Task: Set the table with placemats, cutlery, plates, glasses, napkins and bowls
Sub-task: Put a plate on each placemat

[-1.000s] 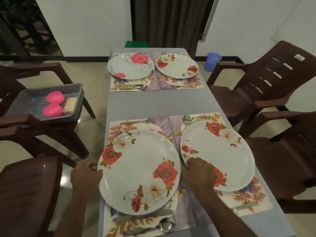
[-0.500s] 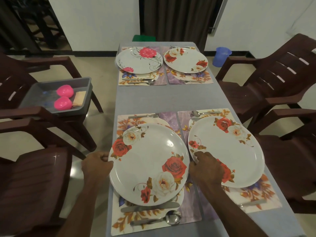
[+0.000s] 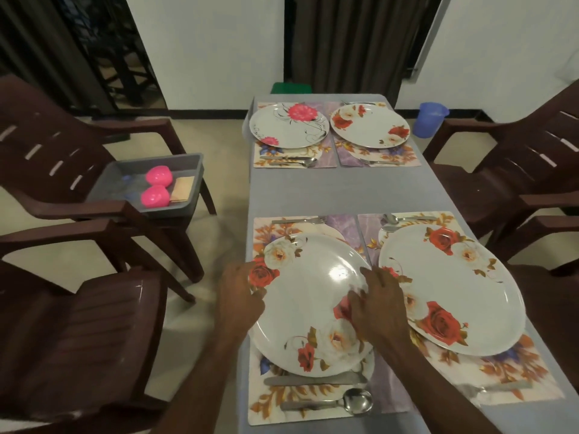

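Near-left plate being squared on its placemat

Left hand grips the rose plate at its left rim; right hand rests loosely spread on its right side, seemingly centring it above the knife.

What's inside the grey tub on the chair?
The tub holds two pink bowls, upside down, and a tan napkin. Anything under the bowls is hidden.

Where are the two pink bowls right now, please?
In the head view, the two pink bowls sit upside down in the grey plastic tub on the brown chair, left of the table.
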